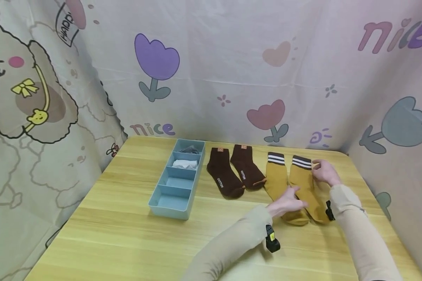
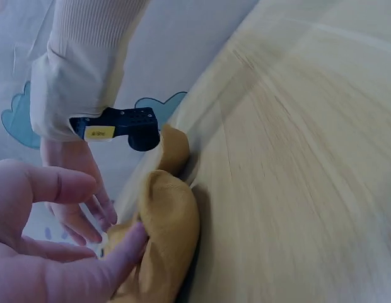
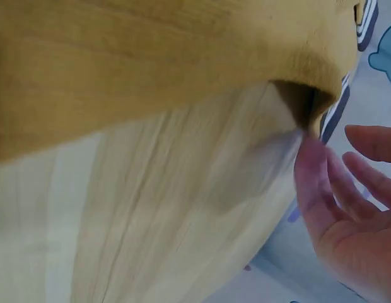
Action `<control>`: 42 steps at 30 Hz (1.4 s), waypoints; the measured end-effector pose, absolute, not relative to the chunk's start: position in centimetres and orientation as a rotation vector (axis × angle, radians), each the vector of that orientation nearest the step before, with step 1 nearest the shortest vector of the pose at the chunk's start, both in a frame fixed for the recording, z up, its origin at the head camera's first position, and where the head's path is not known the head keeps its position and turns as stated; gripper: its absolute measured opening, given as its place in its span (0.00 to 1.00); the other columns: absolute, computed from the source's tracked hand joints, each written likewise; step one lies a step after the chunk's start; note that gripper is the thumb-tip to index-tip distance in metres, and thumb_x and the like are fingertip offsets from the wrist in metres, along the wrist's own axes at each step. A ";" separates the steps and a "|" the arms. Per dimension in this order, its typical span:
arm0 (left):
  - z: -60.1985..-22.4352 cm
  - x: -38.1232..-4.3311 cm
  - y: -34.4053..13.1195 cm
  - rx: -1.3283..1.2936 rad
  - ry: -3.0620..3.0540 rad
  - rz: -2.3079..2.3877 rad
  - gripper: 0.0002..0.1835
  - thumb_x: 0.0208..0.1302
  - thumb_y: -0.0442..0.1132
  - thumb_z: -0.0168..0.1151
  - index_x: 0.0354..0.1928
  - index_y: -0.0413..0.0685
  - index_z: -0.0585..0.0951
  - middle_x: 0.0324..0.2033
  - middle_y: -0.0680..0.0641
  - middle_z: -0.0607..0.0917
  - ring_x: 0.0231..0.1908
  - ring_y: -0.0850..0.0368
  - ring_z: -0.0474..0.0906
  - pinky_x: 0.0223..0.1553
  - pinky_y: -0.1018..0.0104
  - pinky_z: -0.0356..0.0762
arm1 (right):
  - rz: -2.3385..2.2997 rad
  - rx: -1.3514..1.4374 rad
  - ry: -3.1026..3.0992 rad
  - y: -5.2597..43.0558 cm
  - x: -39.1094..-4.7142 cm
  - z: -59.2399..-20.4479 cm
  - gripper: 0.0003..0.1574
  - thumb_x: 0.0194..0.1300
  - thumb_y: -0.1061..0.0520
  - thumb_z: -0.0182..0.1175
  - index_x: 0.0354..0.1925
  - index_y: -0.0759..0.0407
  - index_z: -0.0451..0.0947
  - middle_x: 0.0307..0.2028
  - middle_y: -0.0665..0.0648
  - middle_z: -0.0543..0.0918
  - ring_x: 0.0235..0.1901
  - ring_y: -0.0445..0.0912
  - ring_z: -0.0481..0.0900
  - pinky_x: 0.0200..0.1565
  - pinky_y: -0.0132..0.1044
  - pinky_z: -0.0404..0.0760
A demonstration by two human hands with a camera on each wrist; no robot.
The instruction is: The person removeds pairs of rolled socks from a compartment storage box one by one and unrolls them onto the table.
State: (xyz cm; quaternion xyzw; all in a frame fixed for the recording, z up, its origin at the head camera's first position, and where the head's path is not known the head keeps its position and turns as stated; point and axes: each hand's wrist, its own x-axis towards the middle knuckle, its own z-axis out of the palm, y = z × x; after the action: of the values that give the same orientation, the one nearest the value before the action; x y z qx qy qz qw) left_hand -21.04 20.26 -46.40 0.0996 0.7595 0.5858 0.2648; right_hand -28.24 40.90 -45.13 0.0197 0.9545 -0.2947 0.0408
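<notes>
Two mustard-yellow socks with dark, white-striped cuffs lie side by side on the table's right half: the left sock and the right sock. Over their middle is my left hand, thumb and fingers spread apart. In the left wrist view a fingertip of that hand touches the yellow fabric. My right hand is at the right edge of the right sock, just below its striped cuff. Its fingers are loosely bent in the right wrist view, with a fingertip at the raised sock edge and nothing gripped.
Left of the yellow socks lie two dark brown socks, one beside the other. Further left stands a blue-grey divided box; its back compartments hold a grey folded item and a white one. A printed curtain hangs behind the table.
</notes>
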 end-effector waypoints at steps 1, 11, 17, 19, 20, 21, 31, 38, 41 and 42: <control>-46.2 -21.0 20.0 0.302 2.122 1.529 0.36 0.55 0.31 0.70 0.69 0.47 0.73 0.75 0.43 0.65 0.63 0.52 0.77 0.66 0.64 0.73 | -0.859 0.046 2.962 40.8 -28.2 -45.1 0.33 0.62 0.63 0.53 0.62 0.81 0.65 0.49 0.81 0.79 0.40 0.63 0.83 0.41 0.43 0.82; -46.4 -22.2 17.6 0.871 2.521 0.722 0.35 0.66 0.48 0.63 0.74 0.49 0.68 0.76 0.54 0.64 0.77 0.60 0.57 0.74 0.75 0.55 | -0.720 -0.136 2.908 39.0 -27.0 -45.2 0.33 0.61 0.60 0.65 0.58 0.81 0.71 0.56 0.83 0.75 0.55 0.75 0.75 0.56 0.64 0.76; -47.6 -23.0 17.0 1.066 2.498 0.503 0.40 0.68 0.50 0.62 0.77 0.47 0.61 0.78 0.54 0.59 0.79 0.60 0.50 0.76 0.76 0.49 | -0.680 -0.238 2.914 39.1 -26.9 -45.8 0.37 0.55 0.61 0.69 0.58 0.80 0.71 0.58 0.87 0.71 0.57 0.80 0.71 0.58 0.69 0.72; -47.8 -23.3 16.8 1.068 2.467 0.549 0.40 0.68 0.49 0.62 0.77 0.46 0.60 0.79 0.52 0.59 0.79 0.60 0.50 0.76 0.76 0.48 | -0.683 -0.267 2.923 39.2 -27.0 -46.0 0.37 0.54 0.61 0.70 0.57 0.80 0.72 0.57 0.86 0.72 0.56 0.80 0.72 0.57 0.69 0.73; -47.9 -23.5 16.7 1.067 2.457 0.580 0.40 0.68 0.48 0.62 0.77 0.46 0.60 0.79 0.52 0.59 0.79 0.60 0.50 0.76 0.76 0.49 | -0.686 -0.278 2.926 39.1 -27.0 -46.0 0.37 0.53 0.61 0.70 0.57 0.80 0.72 0.57 0.86 0.72 0.56 0.80 0.72 0.57 0.69 0.73; -47.9 -23.6 16.7 1.071 2.450 0.611 0.39 0.68 0.47 0.63 0.77 0.45 0.60 0.78 0.51 0.60 0.79 0.59 0.52 0.76 0.75 0.49 | -0.690 -0.288 2.929 39.1 -27.0 -46.1 0.37 0.53 0.62 0.70 0.57 0.80 0.72 0.57 0.86 0.73 0.55 0.80 0.72 0.57 0.69 0.73; -46.3 -23.3 15.1 1.147 2.411 0.834 0.35 0.68 0.43 0.62 0.75 0.47 0.63 0.75 0.49 0.67 0.75 0.57 0.61 0.75 0.69 0.58 | -0.707 -0.210 2.945 38.4 -26.6 -45.7 0.38 0.53 0.60 0.71 0.60 0.74 0.72 0.59 0.85 0.71 0.54 0.78 0.73 0.55 0.71 0.73; -44.1 -23.7 11.2 1.169 2.388 0.868 0.35 0.70 0.44 0.61 0.76 0.47 0.63 0.75 0.47 0.66 0.76 0.55 0.61 0.76 0.67 0.57 | -0.686 -0.337 2.953 37.7 -26.1 -46.0 0.36 0.50 0.64 0.72 0.57 0.76 0.74 0.58 0.84 0.72 0.58 0.80 0.68 0.59 0.74 0.67; -43.7 -24.3 8.9 1.164 2.410 0.895 0.35 0.70 0.44 0.60 0.76 0.46 0.63 0.75 0.46 0.67 0.75 0.53 0.63 0.76 0.65 0.58 | -0.690 -0.335 2.930 37.6 -25.8 -46.0 0.38 0.49 0.67 0.72 0.59 0.75 0.72 0.60 0.84 0.69 0.60 0.80 0.65 0.60 0.75 0.65; -43.5 -24.4 8.1 1.151 2.415 0.914 0.35 0.70 0.44 0.60 0.76 0.46 0.63 0.75 0.45 0.67 0.75 0.52 0.63 0.76 0.64 0.59 | -0.685 -0.338 2.922 37.6 -25.8 -46.0 0.39 0.49 0.67 0.71 0.60 0.75 0.72 0.61 0.85 0.68 0.60 0.81 0.65 0.60 0.75 0.65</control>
State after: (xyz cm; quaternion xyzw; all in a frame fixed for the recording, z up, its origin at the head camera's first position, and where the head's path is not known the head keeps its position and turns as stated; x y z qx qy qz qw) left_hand -24.43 8.09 -43.49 0.4020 0.8437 0.3192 0.1569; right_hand -25.79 37.61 -46.02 -0.1117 0.9657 -0.2264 0.0607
